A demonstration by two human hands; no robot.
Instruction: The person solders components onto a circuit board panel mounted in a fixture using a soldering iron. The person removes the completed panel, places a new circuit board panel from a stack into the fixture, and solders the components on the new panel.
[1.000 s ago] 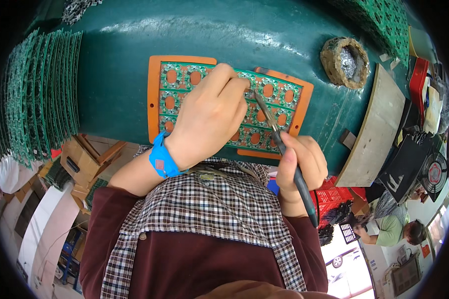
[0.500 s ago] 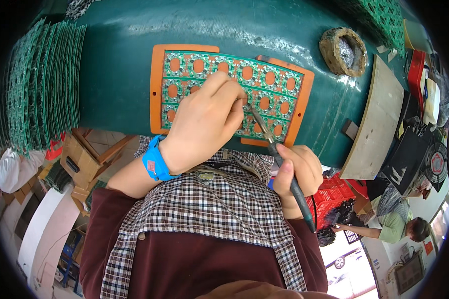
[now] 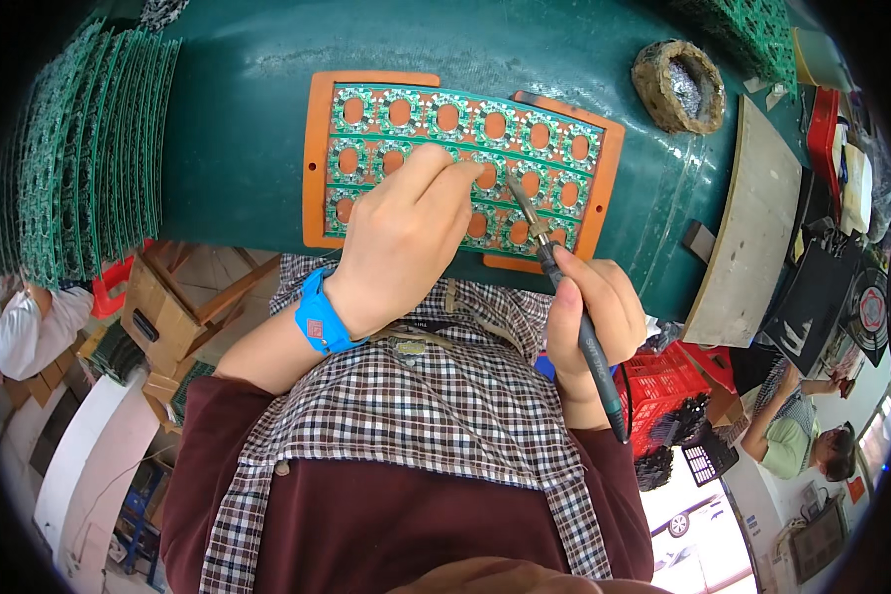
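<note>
A green circuit board panel [image 3: 472, 150] with rows of round cut-outs lies in an orange frame [image 3: 316, 163] on the green-covered table. My right hand [image 3: 604, 312] grips a soldering iron [image 3: 599, 366] like a pen, its metal tip pointing at the panel's middle row. My left hand [image 3: 406, 238], with a blue wrist strap [image 3: 319, 319], rests over the panel's lower left part. Its thumb and forefinger pinch together just left of the iron's tip, the two a little apart. What the left fingers hold, if anything, I cannot make out. The left hand covers several of the cut-outs.
Several green board panels [image 3: 99, 148] stand in a row at the left. A rough bowl [image 3: 678, 87] with silvery contents sits at the far right, beside a grey board [image 3: 742, 233]. A red crate [image 3: 663, 386] stands below the table's right side; another person [image 3: 792, 436] is beyond.
The gap between the iron's tip and my left fingertips has widened. The left fingers have shifted slightly left over the panel. The whole view has moved a little, and the person at the right has raised an arm.
</note>
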